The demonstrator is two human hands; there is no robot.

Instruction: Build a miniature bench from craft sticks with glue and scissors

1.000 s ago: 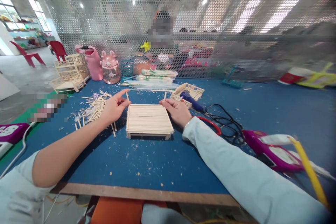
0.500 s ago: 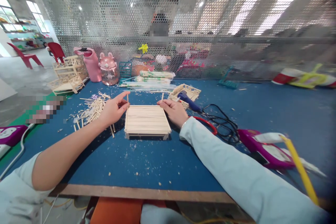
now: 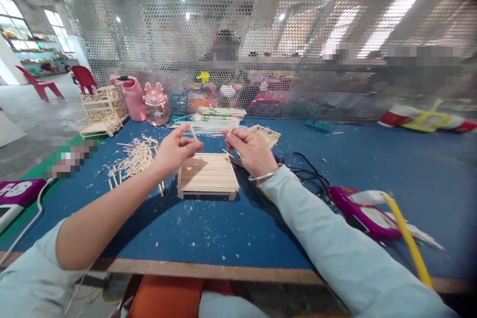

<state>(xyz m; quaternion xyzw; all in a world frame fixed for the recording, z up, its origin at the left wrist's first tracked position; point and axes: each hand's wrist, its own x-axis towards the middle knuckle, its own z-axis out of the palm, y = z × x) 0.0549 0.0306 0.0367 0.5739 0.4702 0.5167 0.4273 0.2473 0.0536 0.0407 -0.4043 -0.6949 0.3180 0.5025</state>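
Note:
A small platform of pale wooden sticks [image 3: 208, 175] rests on the blue table [image 3: 194, 233] in front of me. Above its back left corner, my left hand [image 3: 178, 148] pinches a short wooden stick [image 3: 194, 133] between thumb and fingertip. My right hand [image 3: 250, 149] is raised over the back right corner, its fingers closed on a small stick end [image 3: 230, 131] that is mostly hidden. Under the right hand shows part of a dark pointed tool, too covered to name. Left of the platform lies a pile of short sticks [image 3: 143, 156].
Behind are stick bundles [image 3: 219, 113], a stick frame [image 3: 265, 135], a pink bottle [image 3: 134, 99] and a clear cup [image 3: 156, 104]. A taller stick model [image 3: 104, 109] stands at the left. Black cable [image 3: 305, 174] and a purple power strip [image 3: 361, 213] lie right.
Both hands have lifted off the platform's back corners, each with a stick. My right hand has turned inward, and the blue glue gun is now mostly hidden behind it.

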